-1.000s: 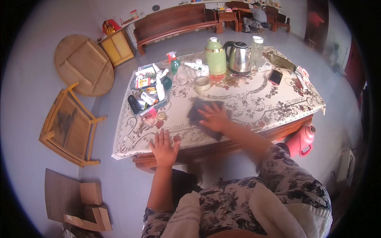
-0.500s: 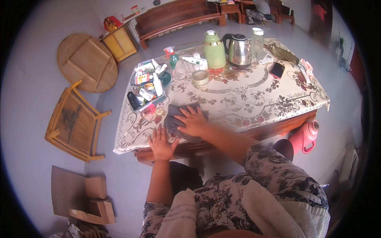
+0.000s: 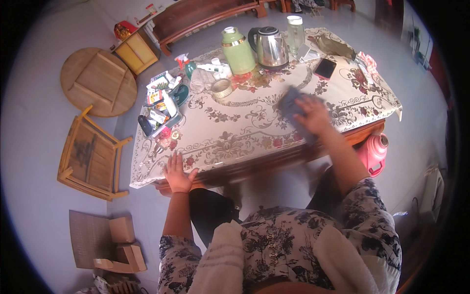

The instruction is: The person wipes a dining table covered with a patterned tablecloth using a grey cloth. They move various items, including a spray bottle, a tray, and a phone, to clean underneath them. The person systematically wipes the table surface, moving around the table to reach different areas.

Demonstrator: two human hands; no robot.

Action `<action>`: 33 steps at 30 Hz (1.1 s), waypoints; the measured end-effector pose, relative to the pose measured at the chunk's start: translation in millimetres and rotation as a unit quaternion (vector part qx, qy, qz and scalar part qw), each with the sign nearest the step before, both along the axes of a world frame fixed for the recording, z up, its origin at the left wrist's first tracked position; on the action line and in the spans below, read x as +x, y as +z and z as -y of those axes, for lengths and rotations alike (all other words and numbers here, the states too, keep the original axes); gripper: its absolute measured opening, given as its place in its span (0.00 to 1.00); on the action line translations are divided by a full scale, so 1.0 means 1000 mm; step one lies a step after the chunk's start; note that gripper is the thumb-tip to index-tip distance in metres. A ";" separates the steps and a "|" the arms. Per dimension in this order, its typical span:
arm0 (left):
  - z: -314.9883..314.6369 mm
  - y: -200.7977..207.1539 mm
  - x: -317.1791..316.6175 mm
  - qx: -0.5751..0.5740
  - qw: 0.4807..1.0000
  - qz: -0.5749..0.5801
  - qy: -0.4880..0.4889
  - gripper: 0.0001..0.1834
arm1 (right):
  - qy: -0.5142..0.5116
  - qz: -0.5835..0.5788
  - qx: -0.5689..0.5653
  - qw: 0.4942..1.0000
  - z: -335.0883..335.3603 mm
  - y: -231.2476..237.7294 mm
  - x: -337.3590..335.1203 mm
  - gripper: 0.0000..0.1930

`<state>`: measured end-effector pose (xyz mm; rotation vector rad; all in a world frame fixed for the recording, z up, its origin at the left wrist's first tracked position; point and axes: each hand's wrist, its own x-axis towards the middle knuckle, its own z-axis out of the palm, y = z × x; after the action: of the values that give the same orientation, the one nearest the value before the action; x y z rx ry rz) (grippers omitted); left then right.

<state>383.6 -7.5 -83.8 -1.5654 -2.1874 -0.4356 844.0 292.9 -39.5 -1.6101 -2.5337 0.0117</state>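
My right hand [image 3: 313,115] rests on top of a dark grey cloth [image 3: 290,104], pressing it to the patterned tablecloth [image 3: 235,120] right of the table's middle. Its fingers look spread over the fabric, and both hand and cloth are slightly blurred. Part of the cloth hangs back toward the near edge under my wrist. My left hand [image 3: 178,175] lies flat at the near left edge of the table, fingers stretched and holding nothing. Just beyond it are small pink and clear items [image 3: 166,134] beside a tray [image 3: 169,125] of bottles and packets.
Along the back stand a green thermos flask [image 3: 239,51], a steel kettle [image 3: 272,48] and a glass bottle [image 3: 295,36]. A tape roll [image 3: 222,88], spray bottle [image 3: 187,66] and phone [image 3: 325,69] also lie there. A pink flask [image 3: 374,152] stands on the floor at right.
My right hand has slid the grey cloth rightward across the table, from the left part to right of the middle. My left hand stays at the near left edge. The view has shifted slightly.
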 end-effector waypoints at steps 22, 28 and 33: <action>-0.002 0.000 0.001 0.036 0.999 -0.026 -0.017 0.43 | -0.250 0.008 0.042 0.967 -0.052 -0.014 0.126 0.33; -0.003 -0.001 0.000 0.047 0.999 -0.019 -0.017 0.43 | -0.258 0.008 0.040 0.965 -0.060 -0.023 0.130 0.33; -0.002 0.000 -0.002 0.035 0.999 -0.019 -0.002 0.44 | -0.262 0.015 0.030 0.964 -0.060 -0.018 0.121 0.33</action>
<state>382.1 -5.9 -83.9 -1.5297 -2.1185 -0.4741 965.2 352.4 -57.7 -2.2095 -2.0223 -0.1444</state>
